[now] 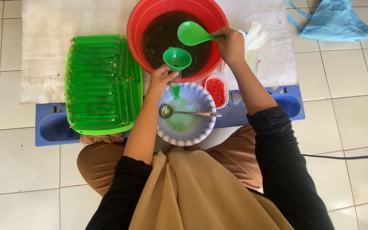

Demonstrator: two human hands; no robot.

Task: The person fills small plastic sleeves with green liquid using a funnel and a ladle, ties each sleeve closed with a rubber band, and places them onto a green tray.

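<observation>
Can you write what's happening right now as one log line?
left hand: holds green funnel over patterned bowl | right hand: holds green ladle over red basin

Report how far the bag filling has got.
Done: a green tray holds many filled, tied green tubes. In hand: the left hand holds a green funnel over the patterned bowl; the right hand holds a green ladle. Left: dark liquid remains in the red basin.
</observation>
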